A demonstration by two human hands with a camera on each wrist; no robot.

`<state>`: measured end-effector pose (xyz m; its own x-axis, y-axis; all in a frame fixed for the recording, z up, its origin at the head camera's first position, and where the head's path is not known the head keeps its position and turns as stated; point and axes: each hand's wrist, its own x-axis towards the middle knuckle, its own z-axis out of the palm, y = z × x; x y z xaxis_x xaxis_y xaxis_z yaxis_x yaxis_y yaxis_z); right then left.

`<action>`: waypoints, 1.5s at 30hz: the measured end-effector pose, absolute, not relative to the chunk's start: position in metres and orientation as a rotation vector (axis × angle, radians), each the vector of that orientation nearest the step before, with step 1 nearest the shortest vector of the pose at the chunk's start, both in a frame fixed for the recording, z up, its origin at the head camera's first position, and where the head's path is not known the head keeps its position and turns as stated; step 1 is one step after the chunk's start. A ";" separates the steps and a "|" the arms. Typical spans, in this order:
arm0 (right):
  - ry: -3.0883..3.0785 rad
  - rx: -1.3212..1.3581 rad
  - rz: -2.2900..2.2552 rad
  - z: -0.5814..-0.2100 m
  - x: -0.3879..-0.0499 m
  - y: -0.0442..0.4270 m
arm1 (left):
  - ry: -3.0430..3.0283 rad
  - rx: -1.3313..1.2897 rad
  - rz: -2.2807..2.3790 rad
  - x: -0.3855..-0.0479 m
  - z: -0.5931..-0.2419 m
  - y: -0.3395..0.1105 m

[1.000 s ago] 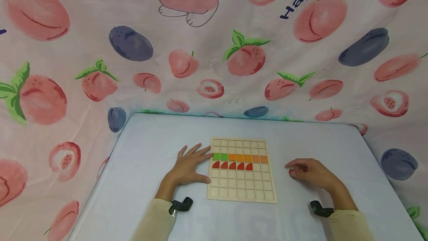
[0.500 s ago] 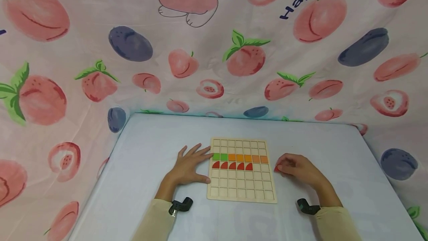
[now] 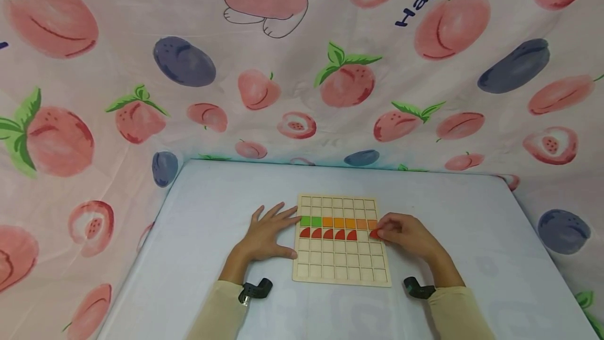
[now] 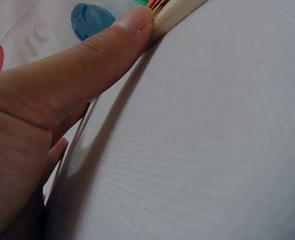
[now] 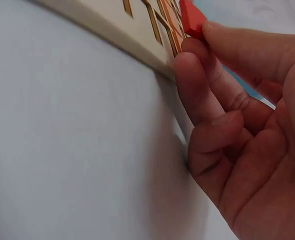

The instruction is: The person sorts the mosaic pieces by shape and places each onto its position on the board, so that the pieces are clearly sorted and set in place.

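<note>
A wooden grid board [image 3: 341, 273] lies on the table, one row filled with green, orange and light-orange square tiles [image 3: 338, 222]. Below that row sit several red quarter-circle tiles [image 3: 328, 234] from the left side onward. My right hand [image 3: 409, 235] pinches another red quarter-circle tile [image 5: 191, 19] between thumb and fingertip, over the right end of the red row. In the right wrist view the other fingers curl beside the board's edge. My left hand [image 3: 268, 235] is spread, its thumb and fingertips touching the board's left edge; the thumb [image 4: 102, 60] shows large in the left wrist view.
The white table [image 3: 226, 188] extends around the board on all sides. Behind it and to the sides hangs a pink fruit-printed cloth [image 3: 292, 93]. A black wrist camera [image 3: 257, 288] is strapped to the left wrist, another black camera [image 3: 418, 288] to the right.
My right hand has moved left from the table beside the board, carrying the red quarter-circle tile over the board's right edge. The left hand and the board have stayed in place.
</note>
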<state>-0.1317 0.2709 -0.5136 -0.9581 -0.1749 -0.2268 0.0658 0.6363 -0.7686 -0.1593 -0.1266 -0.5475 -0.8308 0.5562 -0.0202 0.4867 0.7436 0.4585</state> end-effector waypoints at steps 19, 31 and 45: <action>2.723 -0.220 -1.103 -0.519 -0.139 0.244 | 2.796 0.845 0.657 -0.160 -0.548 -0.127; 2.754 -0.228 -1.083 -0.521 -0.138 0.240 | 2.794 0.849 0.660 -0.160 -0.548 -0.129; 2.730 -0.172 -1.087 -0.521 -0.137 0.246 | 2.786 0.845 0.678 -0.160 -0.548 -0.127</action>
